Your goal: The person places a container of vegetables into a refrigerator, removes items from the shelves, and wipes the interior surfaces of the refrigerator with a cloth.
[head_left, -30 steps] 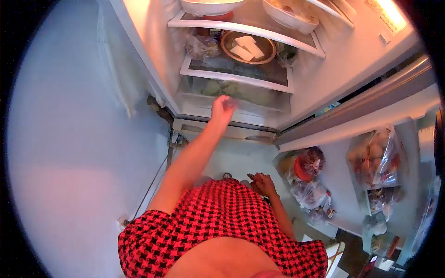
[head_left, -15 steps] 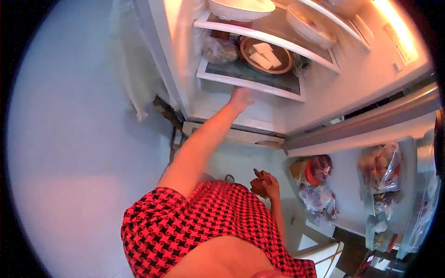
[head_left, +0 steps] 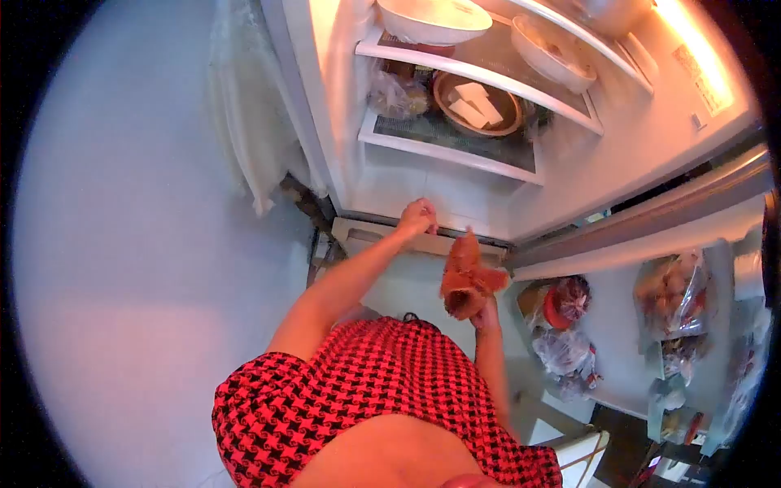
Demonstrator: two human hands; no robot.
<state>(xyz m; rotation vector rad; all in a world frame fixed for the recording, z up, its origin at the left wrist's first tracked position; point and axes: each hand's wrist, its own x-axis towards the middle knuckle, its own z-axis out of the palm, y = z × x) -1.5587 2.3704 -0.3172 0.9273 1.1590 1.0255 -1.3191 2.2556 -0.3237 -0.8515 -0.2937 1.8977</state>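
Observation:
My left hand [head_left: 418, 218] is over the front edge of the fridge floor, below the lowest shelf [head_left: 447, 154]. Its fingers are curled in, and whether anything is between them is hidden. My right hand [head_left: 486, 315] grips a reddish-brown cloth [head_left: 465, 272], bunched up and raised in front of the fridge sill. Some of the right fingers are hidden behind the cloth.
The fridge stands open. A brown bowl [head_left: 444, 104] with white pieces and a plastic bag [head_left: 394, 96] rest on the lowest shelf. White bowls [head_left: 435, 23] stand higher up. At the right, the fridge door [head_left: 614, 325] holds several bagged items.
My left hand has drawn back from under the lowest shelf toward me, and its fingers have curled. My right hand has lifted the cloth forward toward the fridge.

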